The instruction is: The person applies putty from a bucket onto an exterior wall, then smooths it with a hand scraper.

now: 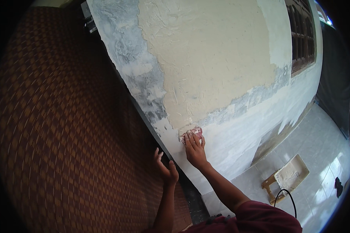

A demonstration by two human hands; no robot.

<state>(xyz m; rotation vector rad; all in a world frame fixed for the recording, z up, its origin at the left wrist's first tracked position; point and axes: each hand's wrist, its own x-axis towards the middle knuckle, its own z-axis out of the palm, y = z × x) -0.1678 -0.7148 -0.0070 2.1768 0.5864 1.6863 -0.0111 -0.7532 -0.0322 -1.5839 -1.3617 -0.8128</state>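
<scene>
Wall (237, 136) takes up the middle of the view, tilted by the wide lens. A broad cream patch (217, 66), ridged and streaked in places, covers much of it. Blotchy grey and white bands run along the patch's left and lower sides, and smoother whitish coating lies below and to the right. Toward the upper right is a window (302, 42) with a dark brown frame and bars. A brown checked sheet (62, 116) fills the left side, beyond the wall's dark edge. Grey glossy tiles (319, 136) make up the floor at the right, with patches of light on them. There, well apart from the hands, a pale tray (304, 162) holds whitish paste (288, 175), beside a wooden support (269, 186). A black loop (286, 191) curves in front of it, and a small dark item (338, 187) lies farther right.

The right forearm slants up and leftward from a maroon sleeve (264, 215). Its hand (196, 152) grips a pink tool (197, 132), smeared white, against the wall at the cream patch's lower tip, fingers pointing upward over it. The left forearm rises nearly upright; the left hand (167, 169) is unoccupied, fingers loosely curved and thumb apart, just beside the wall's dark edge.
</scene>
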